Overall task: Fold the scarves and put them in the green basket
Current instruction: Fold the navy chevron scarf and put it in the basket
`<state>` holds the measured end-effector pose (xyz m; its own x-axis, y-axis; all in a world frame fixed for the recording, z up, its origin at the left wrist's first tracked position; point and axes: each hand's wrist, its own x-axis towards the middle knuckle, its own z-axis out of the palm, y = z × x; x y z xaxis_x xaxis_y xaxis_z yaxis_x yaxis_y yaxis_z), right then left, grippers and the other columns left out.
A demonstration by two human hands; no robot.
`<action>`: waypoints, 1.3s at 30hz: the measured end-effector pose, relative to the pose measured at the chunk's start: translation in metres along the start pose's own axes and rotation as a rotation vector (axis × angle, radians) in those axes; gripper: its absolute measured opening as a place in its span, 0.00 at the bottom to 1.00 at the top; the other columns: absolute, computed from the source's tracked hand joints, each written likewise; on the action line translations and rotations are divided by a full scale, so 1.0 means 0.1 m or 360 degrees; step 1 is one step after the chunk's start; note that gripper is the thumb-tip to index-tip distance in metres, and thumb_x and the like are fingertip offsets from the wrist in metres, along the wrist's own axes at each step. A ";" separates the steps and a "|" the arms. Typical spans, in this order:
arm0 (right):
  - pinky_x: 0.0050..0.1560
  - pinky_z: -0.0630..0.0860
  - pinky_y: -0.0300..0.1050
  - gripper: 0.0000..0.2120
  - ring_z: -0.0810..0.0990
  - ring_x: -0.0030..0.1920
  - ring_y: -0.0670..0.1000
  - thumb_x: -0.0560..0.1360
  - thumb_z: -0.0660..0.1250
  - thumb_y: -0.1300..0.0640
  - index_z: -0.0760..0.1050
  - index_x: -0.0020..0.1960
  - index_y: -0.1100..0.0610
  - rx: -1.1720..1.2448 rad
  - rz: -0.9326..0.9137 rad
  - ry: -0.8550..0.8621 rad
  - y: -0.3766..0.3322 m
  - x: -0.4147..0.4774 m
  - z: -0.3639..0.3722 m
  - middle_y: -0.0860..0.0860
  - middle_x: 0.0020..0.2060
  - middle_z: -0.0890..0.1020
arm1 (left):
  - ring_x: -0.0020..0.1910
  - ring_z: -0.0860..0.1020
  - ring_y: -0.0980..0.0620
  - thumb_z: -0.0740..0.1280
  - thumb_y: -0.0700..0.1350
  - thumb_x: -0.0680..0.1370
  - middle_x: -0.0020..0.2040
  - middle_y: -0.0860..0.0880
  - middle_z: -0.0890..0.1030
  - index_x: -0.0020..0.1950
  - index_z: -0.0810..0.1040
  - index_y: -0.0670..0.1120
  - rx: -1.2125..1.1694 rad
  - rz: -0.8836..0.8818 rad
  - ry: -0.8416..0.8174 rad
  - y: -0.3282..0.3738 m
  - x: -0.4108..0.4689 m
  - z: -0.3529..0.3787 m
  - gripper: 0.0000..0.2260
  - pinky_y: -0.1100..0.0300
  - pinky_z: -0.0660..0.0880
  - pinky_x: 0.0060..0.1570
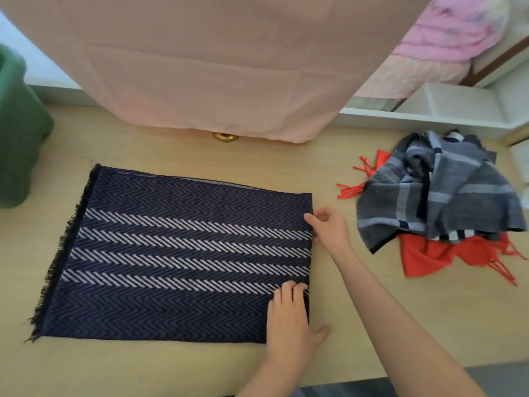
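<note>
A navy scarf [177, 253] with white herringbone stripes lies folded flat on the wooden table [372, 310], its fringe along the left edge. My left hand [289, 319] presses flat on the scarf's near right corner, fingers straight. My right hand [329, 227] pinches the folded right edge of the scarf near its upper part. The green basket [20, 133] stands at the table's far left. A crumpled grey plaid scarf [440, 190] lies on top of a red fringed scarf [426, 256] at the right.
A pink cloth [214, 67] hangs down over the back of the table, with a small brass object [225, 136] showing under its hem. White shelving [446, 110] and pink bedding [446, 32] sit behind at the right.
</note>
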<state>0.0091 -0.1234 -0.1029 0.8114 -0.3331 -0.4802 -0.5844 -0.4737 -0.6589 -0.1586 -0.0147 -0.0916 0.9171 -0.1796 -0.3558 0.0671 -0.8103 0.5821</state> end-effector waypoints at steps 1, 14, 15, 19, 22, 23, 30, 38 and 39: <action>0.45 0.80 0.59 0.06 0.81 0.44 0.55 0.74 0.70 0.53 0.73 0.43 0.52 0.0074 0.0006 0.0000 -0.01 -0.02 0.00 0.52 0.44 0.81 | 0.47 0.71 0.55 0.70 0.68 0.55 0.49 0.55 0.73 0.57 0.71 0.52 0.0000 -0.0064 0.0006 0.01 -0.02 0.05 0.36 0.61 0.75 0.44; 0.32 0.72 0.45 0.09 0.76 0.36 0.51 0.77 0.66 0.59 0.68 0.40 0.55 0.0540 -0.0074 -0.0045 -0.23 -0.20 0.05 0.54 0.37 0.78 | 0.54 0.73 0.61 0.64 0.43 0.78 0.56 0.59 0.74 0.65 0.71 0.52 -0.0614 -0.0397 0.0185 -0.31 -0.08 -0.36 0.15 0.70 0.70 0.51; 0.29 0.73 0.44 0.09 0.76 0.34 0.51 0.77 0.66 0.59 0.68 0.40 0.55 0.0543 -0.0101 -0.0047 -0.29 -0.23 0.08 0.56 0.38 0.78 | 0.53 0.73 0.63 0.64 0.43 0.79 0.55 0.60 0.74 0.64 0.72 0.52 -0.0669 -0.0429 0.0214 -0.39 -0.11 -0.47 0.15 0.72 0.69 0.51; 0.26 0.75 0.44 0.06 0.76 0.28 0.50 0.77 0.67 0.59 0.70 0.43 0.54 0.0595 -0.0234 -0.0075 -0.67 -0.44 0.34 0.57 0.41 0.78 | 0.47 0.75 0.67 0.67 0.41 0.77 0.47 0.64 0.77 0.55 0.74 0.55 -0.0856 -0.0498 0.0342 -0.72 -0.26 -1.00 0.11 0.77 0.69 0.43; 0.24 0.73 0.41 0.06 0.75 0.25 0.46 0.77 0.67 0.59 0.71 0.43 0.55 0.0638 -0.0325 -0.0119 -1.04 -0.65 0.66 0.52 0.37 0.78 | 0.46 0.76 0.69 0.69 0.38 0.76 0.43 0.63 0.80 0.51 0.75 0.55 -0.0896 -0.0520 0.0525 -1.04 -0.39 -1.34 0.12 0.73 0.73 0.45; 0.24 0.73 0.40 0.06 0.75 0.25 0.45 0.77 0.67 0.59 0.71 0.43 0.55 0.0648 -0.0354 -0.0142 -1.17 -0.72 0.79 0.52 0.36 0.78 | 0.46 0.75 0.71 0.69 0.37 0.75 0.42 0.63 0.81 0.50 0.75 0.56 -0.0920 -0.0540 0.0586 -1.14 -0.44 -1.43 0.13 0.74 0.72 0.44; 0.26 0.75 0.41 0.06 0.77 0.32 0.52 0.76 0.67 0.56 0.71 0.42 0.51 0.0583 -0.0505 -0.0292 -1.88 -1.09 1.87 0.56 0.41 0.80 | 0.44 0.78 0.63 0.65 0.32 0.77 0.43 0.56 0.81 0.46 0.76 0.55 -0.1218 -0.0715 0.0982 -1.86 -0.67 -1.84 0.16 0.74 0.73 0.42; 0.51 0.77 0.50 0.11 0.79 0.50 0.49 0.80 0.61 0.51 0.73 0.59 0.55 -0.0017 -0.0657 -0.0670 -1.95 -1.18 2.79 0.51 0.54 0.79 | 0.57 0.76 0.48 0.62 0.37 0.79 0.55 0.51 0.78 0.60 0.73 0.51 -0.1013 -0.0972 0.1058 -2.66 -0.70 -1.83 0.13 0.57 0.74 0.54; 0.55 0.74 0.46 0.15 0.77 0.55 0.49 0.81 0.60 0.51 0.71 0.64 0.56 -0.0189 -0.0758 -0.0710 -1.90 -1.18 2.82 0.51 0.59 0.76 | 0.60 0.73 0.46 0.63 0.38 0.79 0.59 0.48 0.76 0.66 0.71 0.48 -0.0720 -0.0978 0.1046 -2.74 -0.69 -1.81 0.16 0.51 0.72 0.59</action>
<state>0.0217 0.2358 -0.0844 0.8848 0.2921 -0.3629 -0.1372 -0.5811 -0.8022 -0.1692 0.3210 -0.0938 0.6988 0.6524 -0.2933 0.6192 -0.3465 0.7046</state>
